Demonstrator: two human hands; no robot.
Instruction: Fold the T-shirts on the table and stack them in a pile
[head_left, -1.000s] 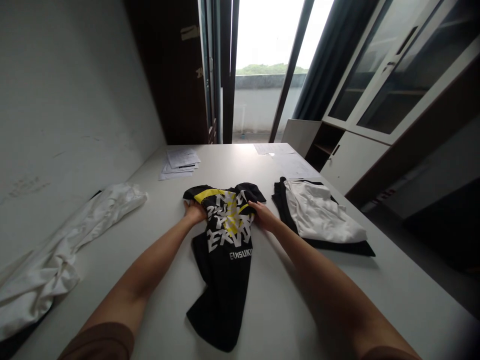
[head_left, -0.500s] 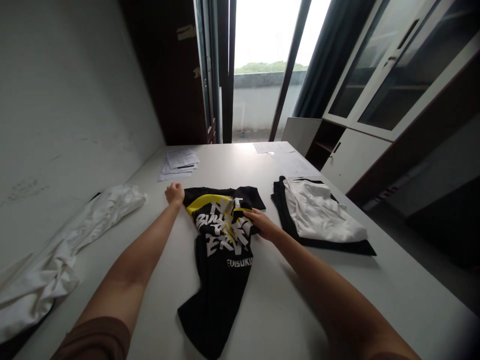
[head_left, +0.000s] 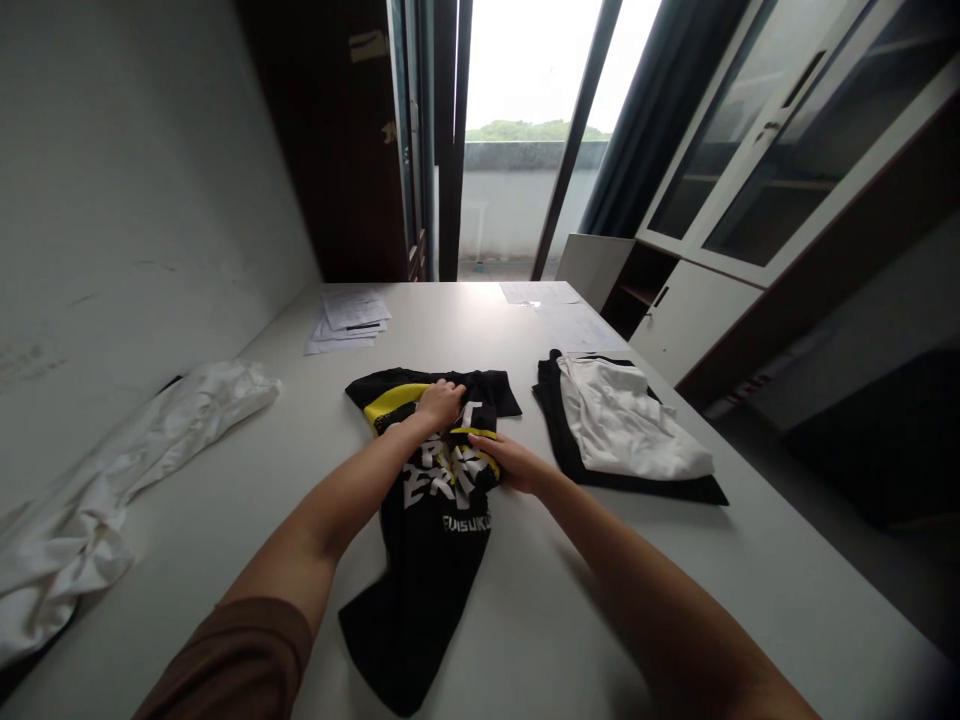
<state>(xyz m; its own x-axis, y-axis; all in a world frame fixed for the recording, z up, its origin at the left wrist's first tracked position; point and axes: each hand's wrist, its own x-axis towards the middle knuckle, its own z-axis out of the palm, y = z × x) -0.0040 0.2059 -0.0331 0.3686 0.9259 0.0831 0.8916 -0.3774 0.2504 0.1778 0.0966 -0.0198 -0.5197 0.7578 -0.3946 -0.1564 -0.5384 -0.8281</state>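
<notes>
A black T-shirt (head_left: 435,590) with a yellow band and white lettering lies partly folded on the white table, its long narrow part toward me. My left hand (head_left: 441,402) is on its upper middle, fingers curled down into the cloth near the collar; the fingertips are partly hidden. Close by on the right, my right hand (head_left: 510,462) pinches a yellow-edged fold of the shirt between thumb and fingers.
Folded white cloth (head_left: 630,420) rests on black clothing (head_left: 675,487) at the right. A crumpled white garment (head_left: 187,430) lies along the left wall. Papers (head_left: 349,318) are at the far left, with more sheets (head_left: 577,325) at the far right. Cabinets stand beyond the right edge.
My left hand has left the shirt's left sleeve end and moved right, onto its upper middle. My right hand keeps hold of the fold. The view has shifted slightly.
</notes>
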